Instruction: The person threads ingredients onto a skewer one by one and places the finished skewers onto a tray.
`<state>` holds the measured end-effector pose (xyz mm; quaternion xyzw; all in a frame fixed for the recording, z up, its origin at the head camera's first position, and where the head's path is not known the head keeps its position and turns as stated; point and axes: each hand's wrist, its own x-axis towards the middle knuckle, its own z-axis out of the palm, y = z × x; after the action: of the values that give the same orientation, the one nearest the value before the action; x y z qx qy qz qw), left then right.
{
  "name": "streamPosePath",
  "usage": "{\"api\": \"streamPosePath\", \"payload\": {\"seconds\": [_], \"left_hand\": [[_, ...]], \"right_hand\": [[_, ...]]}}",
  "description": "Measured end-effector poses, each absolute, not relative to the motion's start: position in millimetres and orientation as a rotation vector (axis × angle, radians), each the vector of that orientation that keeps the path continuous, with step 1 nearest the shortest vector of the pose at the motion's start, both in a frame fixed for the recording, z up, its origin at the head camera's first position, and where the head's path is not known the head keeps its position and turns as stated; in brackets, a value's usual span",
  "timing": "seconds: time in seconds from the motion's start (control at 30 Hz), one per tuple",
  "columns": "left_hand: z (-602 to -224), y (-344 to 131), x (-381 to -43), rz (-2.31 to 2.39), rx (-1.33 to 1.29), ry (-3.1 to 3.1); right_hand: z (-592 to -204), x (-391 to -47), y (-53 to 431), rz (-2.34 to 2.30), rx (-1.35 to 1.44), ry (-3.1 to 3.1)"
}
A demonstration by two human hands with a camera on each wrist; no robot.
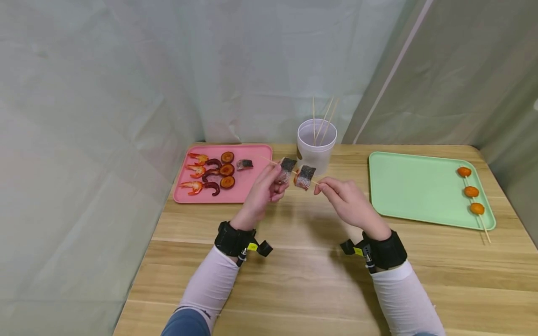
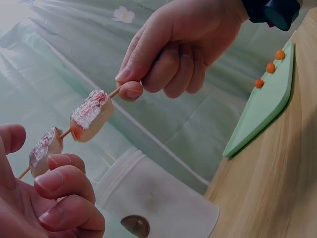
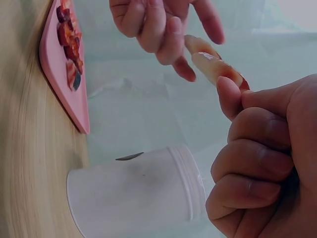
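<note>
Nearest: white sleeves (image 1: 210, 275), one per arm, enter at the bottom edge of the head view above the wood table (image 1: 302, 280). Each wrist carries a black strap (image 1: 386, 249) w/ a small attached unit.

Beyond the straps: R hand (image 1: 349, 200) pinches the near end of a thin wooden skewer (image 2: 66, 132) btw thumb & index; remaining R fingers folded into the palm. L hand (image 1: 262, 191): fingers bent, thumb apart from them, w/ the L chunk (image 1: 287, 170) btw. Firmness of L grip: cannot tell.

Skewer: held above the table, approx. centre, slanted; tip projects past the L hand. Load: 2 chunks w/ dark, silvery skin, prob. fish. R chunk (image 1: 304, 177) sits just beside R fingertips; short length of bare stick shows btw chunks.

R side: green tray (image 1: 414, 186). Along its R end, a 2nd stick (image 1: 485, 228) w/ 3 orange balls (image 1: 471, 192); stick end overhangs the near rim.

L side: pink tray (image 1: 244, 186). Contents, L to R: 3 red-orange shrimp-like pcs (image 1: 197, 171), 3 dark curled pcs (image 1: 211, 174), 3 round brown slices (image 1: 227, 169), 1 loose skinned chunk (image 1: 244, 164).

Behind hands, btw trays: white cup (image 1: 315, 158), upright, w/ 3 bare sticks (image 1: 314, 116) standing inside. Farthest: pale sheeting (image 1: 269, 56) behind the table.
</note>
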<state>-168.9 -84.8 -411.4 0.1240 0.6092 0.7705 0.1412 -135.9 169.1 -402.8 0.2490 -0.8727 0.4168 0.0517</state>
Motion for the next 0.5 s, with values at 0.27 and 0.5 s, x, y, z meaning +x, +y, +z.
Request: {"api": "streamPosePath", "payload": {"seconds": [0.27,0.5], "left_hand": [[-420,-96,-180,2.164,0.253,1.838],[-436,-125,-206,2.027,0.07,2.22]], "right_hand": [[-403,-136,175,1.285,0.701,-2.63],[-403,-136,177,1.284,0.698,-2.615]]}}
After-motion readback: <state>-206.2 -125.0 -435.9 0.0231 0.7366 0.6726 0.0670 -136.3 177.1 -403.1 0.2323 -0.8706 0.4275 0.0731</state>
